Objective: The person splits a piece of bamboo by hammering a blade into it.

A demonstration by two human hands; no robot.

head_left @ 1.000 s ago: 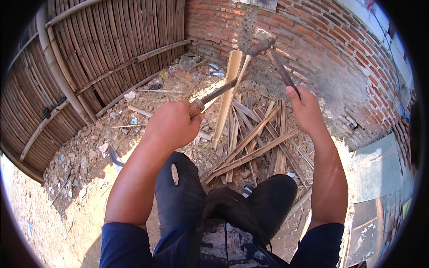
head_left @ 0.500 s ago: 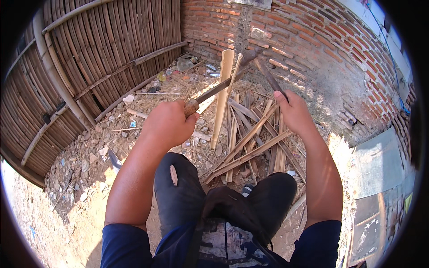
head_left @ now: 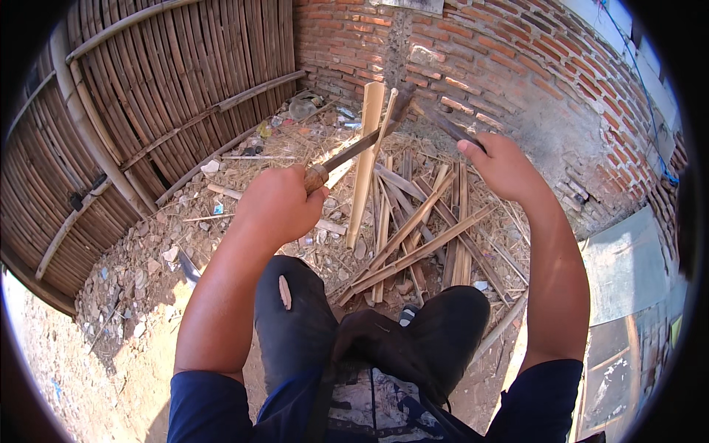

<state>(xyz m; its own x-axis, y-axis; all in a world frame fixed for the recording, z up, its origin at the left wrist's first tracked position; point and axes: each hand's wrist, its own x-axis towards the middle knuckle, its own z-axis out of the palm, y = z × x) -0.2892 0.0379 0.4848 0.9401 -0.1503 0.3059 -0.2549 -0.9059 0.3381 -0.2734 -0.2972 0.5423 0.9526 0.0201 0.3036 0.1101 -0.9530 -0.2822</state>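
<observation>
My left hand (head_left: 277, 203) is closed around the wooden handle of a machete (head_left: 347, 155), its dark blade slanting up and away to the right. The blade crosses a pale, upright split bamboo piece (head_left: 362, 184); a thinner strip (head_left: 385, 122) leans off beside it on the right. In my right hand (head_left: 504, 164) is a dark stick-like tool (head_left: 447, 125), its far end close to the machete's tip. Whether the two touch, I cannot tell. A small brown sliver (head_left: 285, 292) lies on my left thigh.
Several bamboo and wood strips (head_left: 421, 258) lie criss-crossed on the rubble-strewn ground before my knees. A slatted bamboo fence (head_left: 185, 81) stands to the left and a brick wall (head_left: 509, 66) behind. Grey sheets (head_left: 624, 258) are at the right.
My right hand has moved to the right with the dark tool, now tilted flatter. The machete's far end has dipped slightly left. My left hand and the bamboo hardly moved.
</observation>
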